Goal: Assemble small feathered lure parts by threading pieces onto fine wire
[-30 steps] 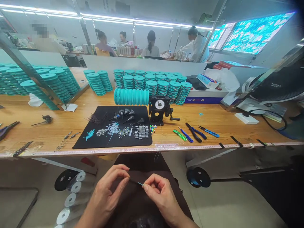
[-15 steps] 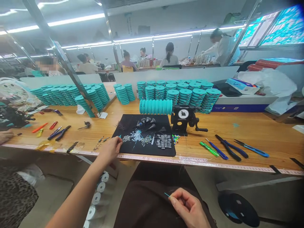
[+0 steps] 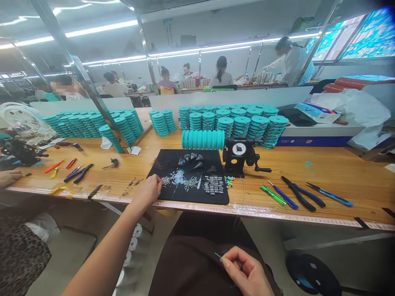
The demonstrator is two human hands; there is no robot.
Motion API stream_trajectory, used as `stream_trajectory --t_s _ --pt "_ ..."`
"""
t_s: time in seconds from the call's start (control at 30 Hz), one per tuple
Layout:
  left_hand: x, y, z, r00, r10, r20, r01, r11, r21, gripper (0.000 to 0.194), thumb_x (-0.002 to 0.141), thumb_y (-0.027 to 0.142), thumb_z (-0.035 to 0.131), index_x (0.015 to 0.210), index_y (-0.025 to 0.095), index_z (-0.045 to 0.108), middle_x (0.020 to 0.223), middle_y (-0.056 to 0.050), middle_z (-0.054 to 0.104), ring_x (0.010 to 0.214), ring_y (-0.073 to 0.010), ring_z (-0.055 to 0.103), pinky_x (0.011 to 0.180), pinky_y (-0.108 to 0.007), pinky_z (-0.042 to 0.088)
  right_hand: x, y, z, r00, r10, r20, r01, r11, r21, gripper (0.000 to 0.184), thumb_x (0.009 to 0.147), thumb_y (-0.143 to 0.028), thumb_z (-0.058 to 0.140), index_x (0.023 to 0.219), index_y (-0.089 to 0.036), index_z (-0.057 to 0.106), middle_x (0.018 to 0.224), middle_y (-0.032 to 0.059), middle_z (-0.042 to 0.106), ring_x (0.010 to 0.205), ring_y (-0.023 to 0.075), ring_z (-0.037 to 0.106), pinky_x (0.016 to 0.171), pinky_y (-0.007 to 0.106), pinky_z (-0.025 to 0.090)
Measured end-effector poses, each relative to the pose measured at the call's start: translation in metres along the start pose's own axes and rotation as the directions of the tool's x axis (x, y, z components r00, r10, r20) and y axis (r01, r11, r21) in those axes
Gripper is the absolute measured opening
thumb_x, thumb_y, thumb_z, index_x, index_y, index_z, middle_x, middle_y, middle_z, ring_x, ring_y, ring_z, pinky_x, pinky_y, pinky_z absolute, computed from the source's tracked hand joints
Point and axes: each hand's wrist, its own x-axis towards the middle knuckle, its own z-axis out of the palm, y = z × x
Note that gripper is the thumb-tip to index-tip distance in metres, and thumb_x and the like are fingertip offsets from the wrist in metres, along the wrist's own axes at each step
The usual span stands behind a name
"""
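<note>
Pinching a thin teal tube (image 3: 218, 255) between thumb and fingertips of the right hand (image 3: 242, 269), over the dark-clothed lap (image 3: 185, 263). With the left hand (image 3: 148, 190) curled at the left edge of the black mat (image 3: 185, 198); cannot tell whether pinching anything. Right of the mat, see pliers (image 3: 298, 193). Behind, see a hand-cranked winder (image 3: 234, 159), blocking part of the stacked teal spools (image 3: 240, 126). Farther left, see a slanting metal post (image 3: 78, 72) crossing more stacks (image 3: 75, 124); beyond, a white partition (image 3: 247, 97).
</note>
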Motion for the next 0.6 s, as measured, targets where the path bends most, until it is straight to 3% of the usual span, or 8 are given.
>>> stream_trajectory --t_s 0.2,0.3,0.37,0.4,0.43,0.5,0.6 --pt "-0.015 0.008 -0.017 0.996 -0.067 -0.061 0.046 0.953 -0.298 0.010 0.082 0.029 0.061 0.078 0.021 0.058 0.073 -0.003 0.066 0.077 -0.0225 0.066 0.078 -0.037 0.050 -0.007 -0.007 -0.003 0.997 -0.048 -0.055 0.043 0.996 -0.084 0.045 0.078 -0.061 0.063 0.065 -0.018 0.060 0.057 -0.0064 0.024 0.053 0.0113 0.018 0.049 0.028 0.014" --pt "-0.046 0.029 -0.012 0.999 -0.019 0.047 0.041 0.844 -0.535 0.026 0.082 0.042 0.059 0.095 0.020 0.061 0.079 -0.004 0.071 0.074 -0.0207 0.070 0.068 -0.031 0.054 -0.017 -0.018 -0.004 0.986 -0.123 -0.110 0.099 0.974 -0.203 0.036 0.081 -0.050 0.064 0.064 -0.019 0.059 0.054 -0.0076 0.020 0.050 0.0109 0.018 0.048 0.027 0.017" --pt "-0.076 0.047 0.002 0.988 0.039 0.147 0.068 0.751 -0.657 0.036 0.082 0.047 0.059 0.103 0.018 0.065 0.080 -0.005 0.074 0.071 -0.0195 0.070 0.064 -0.029 0.054 -0.023 -0.026 -0.004 0.973 -0.182 -0.140 0.138 0.952 -0.275 0.031 0.082 -0.044 0.062 0.063 -0.019 0.060 0.052 -0.0079 0.019 0.048 0.0108 0.018 0.047 0.027 0.019" --pt "-0.092 0.055 0.012 0.979 0.059 0.197 0.104 0.685 -0.721 0.036 0.082 0.048 0.061 0.099 0.018 0.067 0.081 -0.005 0.074 0.069 -0.0173 0.069 0.064 -0.027 0.054 -0.026 -0.030 -0.004 0.965 -0.213 -0.151 0.159 0.938 -0.309 0.029 0.082 -0.042 0.062 0.063 -0.020 0.061 0.052 -0.0078 0.020 0.047 0.0107 0.018 0.046 0.027 0.019" --pt "-0.108 0.063 0.022 0.954 0.056 0.295 0.226 0.514 -0.827 0.033 0.079 0.046 0.068 0.094 0.017 0.069 0.082 -0.005 0.074 0.069 -0.0155 0.068 0.064 -0.025 0.053 -0.029 -0.033 -0.004 0.955 -0.252 -0.157 0.186 0.921 -0.343 0.027 0.082 -0.039 0.061 0.063 -0.020 0.061 0.052 -0.0076 0.021 0.046 0.0105 0.019 0.046 0.027 0.020" --pt "-0.135 0.075 0.044 0.899 0.039 0.437 0.421 0.205 -0.884 0.031 0.072 0.041 0.079 0.089 0.017 0.071 0.079 -0.003 0.072 0.066 -0.0118 0.064 0.061 -0.020 0.050 -0.034 -0.038 -0.004 0.931 -0.331 -0.156 0.242 0.876 -0.417 0.024 0.082 -0.034 0.059 0.063 -0.020 0.062 0.052 -0.0072 0.023 0.045 0.0102 0.022 0.046 0.027 0.021" --pt "-0.159 0.084 0.066 0.853 0.027 0.521 0.521 0.000 -0.854 0.030 0.073 0.036 0.081 0.094 0.018 0.070 0.080 -0.001 0.071 0.066 -0.0077 0.062 0.063 -0.016 0.048 -0.039 -0.038 -0.005 0.906 -0.407 -0.113 0.300 0.809 -0.506 0.021 0.081 -0.028 0.059 0.063 -0.020 0.063 0.051 -0.0075 0.022 0.043 0.0098 0.022 0.046 0.027 0.021"
